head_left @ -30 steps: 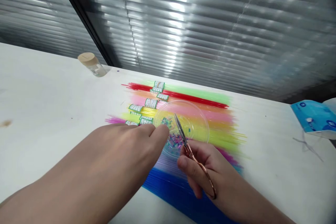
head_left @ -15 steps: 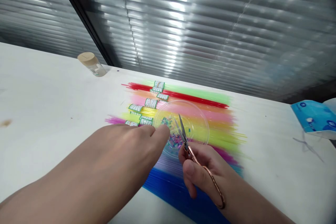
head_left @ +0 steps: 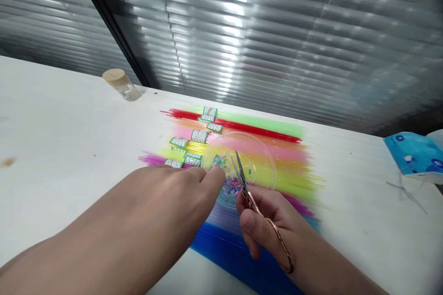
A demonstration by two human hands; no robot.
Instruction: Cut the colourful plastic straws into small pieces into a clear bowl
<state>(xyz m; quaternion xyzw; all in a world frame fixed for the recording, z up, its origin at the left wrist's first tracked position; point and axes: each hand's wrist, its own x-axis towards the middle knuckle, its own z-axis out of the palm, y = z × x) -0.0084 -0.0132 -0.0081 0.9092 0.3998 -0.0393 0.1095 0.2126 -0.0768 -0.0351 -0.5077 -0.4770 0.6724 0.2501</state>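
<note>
Copper scissors (head_left: pixel 244 186) | right hand (head_left: pixel 273 226) grip clasps handles, blades parted | left hand (head_left: pixel 173 193) palm-down, fingertips (head_left: pixel 216 177) pressed together

We see the scissors (head_left: pixel 246 196) as polished metal, with silvery blades and glossy copper-toned handles; the dish (head_left: pixel 263 159) looks like clear, smooth plastic; the strands (head_left: pixel 270 124) are thin translucent plastic, bound with printed paper labels (head_left: pixel 200 136); the table (head_left: pixel 62 138) is white and matt; the jar (head_left: pixel 126 91) is transparent under a pale, wood-like lid (head_left: pixel 114 76); the blinds (head_left: pixel 277 32) shine like metal.
</note>
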